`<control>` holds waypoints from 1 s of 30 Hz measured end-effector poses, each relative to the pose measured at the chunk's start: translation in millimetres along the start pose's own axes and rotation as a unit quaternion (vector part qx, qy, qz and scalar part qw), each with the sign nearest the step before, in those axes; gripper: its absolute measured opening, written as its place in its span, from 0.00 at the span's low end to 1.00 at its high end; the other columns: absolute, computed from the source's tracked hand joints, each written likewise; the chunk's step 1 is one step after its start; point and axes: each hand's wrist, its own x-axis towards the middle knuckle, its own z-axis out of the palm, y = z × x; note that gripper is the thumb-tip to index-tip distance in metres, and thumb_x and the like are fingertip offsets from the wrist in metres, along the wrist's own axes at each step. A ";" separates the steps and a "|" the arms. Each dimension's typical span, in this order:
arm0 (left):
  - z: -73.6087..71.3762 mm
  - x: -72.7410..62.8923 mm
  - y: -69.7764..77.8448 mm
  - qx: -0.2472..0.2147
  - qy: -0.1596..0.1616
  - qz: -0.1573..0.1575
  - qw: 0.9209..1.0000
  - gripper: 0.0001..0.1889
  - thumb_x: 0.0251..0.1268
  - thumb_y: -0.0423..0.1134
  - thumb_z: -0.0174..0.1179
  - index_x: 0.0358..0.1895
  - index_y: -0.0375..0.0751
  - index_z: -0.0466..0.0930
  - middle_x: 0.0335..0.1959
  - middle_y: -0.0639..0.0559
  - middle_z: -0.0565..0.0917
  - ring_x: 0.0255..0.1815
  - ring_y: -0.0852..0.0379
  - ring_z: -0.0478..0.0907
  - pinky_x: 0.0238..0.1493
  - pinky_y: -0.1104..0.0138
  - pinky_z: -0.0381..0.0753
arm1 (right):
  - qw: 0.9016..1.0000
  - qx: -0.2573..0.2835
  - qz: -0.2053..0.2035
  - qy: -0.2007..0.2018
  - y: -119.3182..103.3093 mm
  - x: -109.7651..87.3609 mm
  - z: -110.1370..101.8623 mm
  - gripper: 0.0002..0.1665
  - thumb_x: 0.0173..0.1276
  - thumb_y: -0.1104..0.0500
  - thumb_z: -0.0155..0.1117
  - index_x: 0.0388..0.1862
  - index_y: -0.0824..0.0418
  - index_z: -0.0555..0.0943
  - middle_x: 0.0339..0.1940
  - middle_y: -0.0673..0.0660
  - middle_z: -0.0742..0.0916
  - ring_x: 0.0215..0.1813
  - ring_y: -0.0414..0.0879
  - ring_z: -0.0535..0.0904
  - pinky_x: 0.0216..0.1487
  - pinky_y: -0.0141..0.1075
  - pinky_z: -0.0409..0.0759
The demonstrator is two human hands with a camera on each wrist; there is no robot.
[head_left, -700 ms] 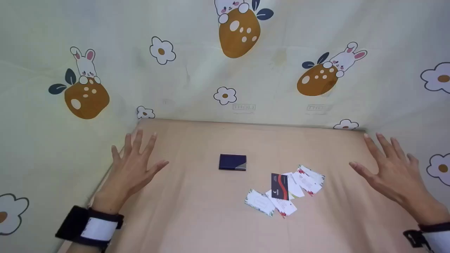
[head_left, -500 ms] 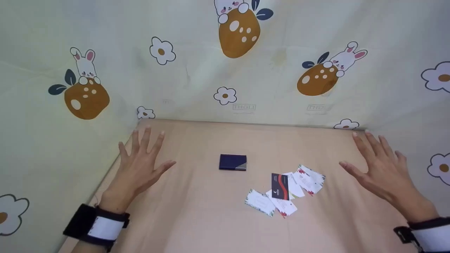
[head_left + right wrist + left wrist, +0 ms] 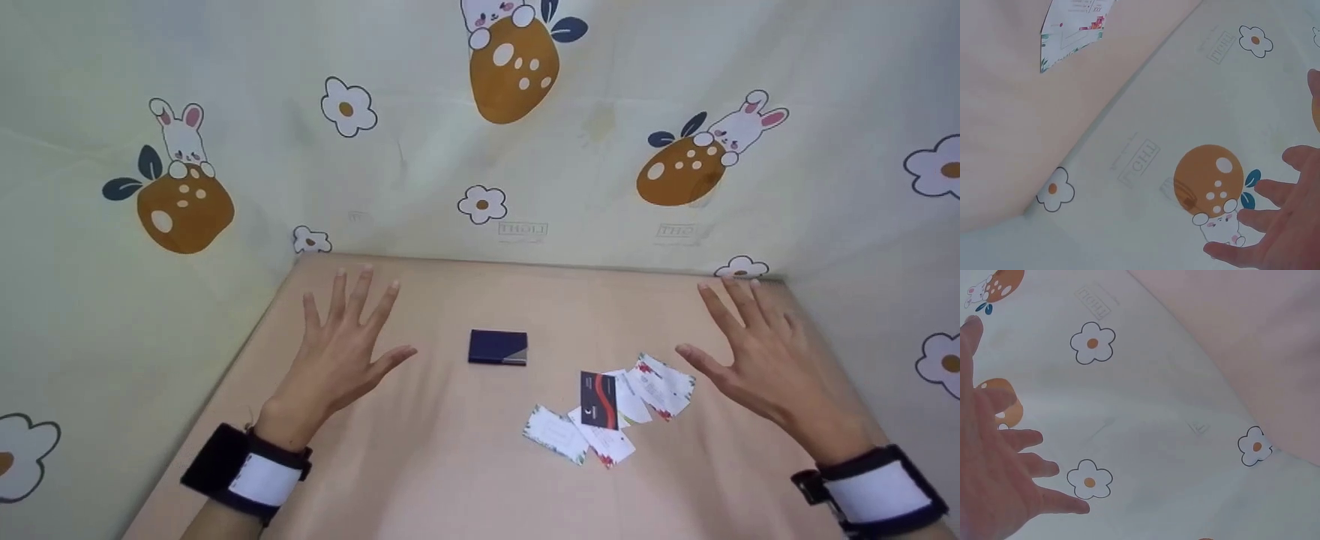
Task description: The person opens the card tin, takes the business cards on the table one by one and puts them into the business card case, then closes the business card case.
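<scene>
Backdrop (image 3: 420, 157): faint boxed ltrs (image 3: 523, 229), poss. "LIGHT". Print on cards (image 3: 600, 401) too small to read; they overlap, some part-hidden. Top rabbit (image 3: 495, 10) cut off, head view. Case (image 3: 491, 346): navy w/ grey corner, flat on table (image 3: 450, 465) betw. hands, left of cards. L hand (image 3: 337, 352) & R hand (image 3: 761, 364): fingers spread, nothing held.

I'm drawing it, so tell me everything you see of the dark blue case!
The dark blue case is a flat rectangle, maybe leathery, with a slanted silvery patch at its near right corner. It looks shut and lies on the peach surface, beyond the cards, toward their left. Neither the left hand nor right hand touches it.
</scene>
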 end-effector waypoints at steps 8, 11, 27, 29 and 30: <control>8.0 2.4 12.9 -0.014 0.046 0.048 0.998 0.42 0.69 0.66 0.52 0.80 0.49 0.54 0.81 0.34 0.52 0.80 0.30 0.50 0.71 0.28 0.55 | 0.999 0.040 -0.015 0.014 -19.1 1.0 7.6 0.50 0.66 0.34 0.62 0.80 0.52 0.59 0.79 0.67 0.64 0.78 0.69 0.56 0.65 0.75 0.58; 12.0 2.6 17.2 -0.022 0.059 0.059 0.996 0.42 0.70 0.66 0.52 0.80 0.49 0.54 0.81 0.35 0.53 0.80 0.30 0.52 0.71 0.29 0.58 | 0.998 0.047 -0.024 0.020 -25.0 2.2 11.2 0.50 0.65 0.34 0.62 0.80 0.51 0.60 0.79 0.67 0.65 0.77 0.70 0.58 0.65 0.74 0.59; 31.6 11.0 41.3 -0.040 0.064 0.094 0.993 0.41 0.70 0.65 0.51 0.79 0.47 0.57 0.80 0.38 0.58 0.79 0.34 0.57 0.70 0.30 0.63 | 0.996 0.073 -0.045 -0.004 -63.0 19.0 32.7 0.51 0.65 0.36 0.64 0.80 0.54 0.59 0.81 0.65 0.63 0.80 0.68 0.55 0.70 0.75 0.57; 35.1 12.0 44.0 -0.036 0.067 0.097 0.992 0.41 0.69 0.64 0.53 0.79 0.47 0.57 0.80 0.37 0.58 0.79 0.34 0.58 0.70 0.31 0.63 | 0.996 0.072 -0.050 -0.003 -66.1 19.4 36.6 0.51 0.64 0.36 0.64 0.80 0.53 0.59 0.81 0.64 0.63 0.80 0.68 0.56 0.70 0.75 0.58; 36.9 12.5 45.6 -0.035 0.068 0.099 0.992 0.41 0.69 0.64 0.54 0.79 0.47 0.57 0.80 0.37 0.59 0.78 0.34 0.59 0.69 0.31 0.63 | 0.996 0.072 -0.052 -0.003 -67.7 19.4 39.0 0.51 0.64 0.36 0.64 0.80 0.53 0.59 0.81 0.64 0.63 0.80 0.68 0.56 0.70 0.75 0.58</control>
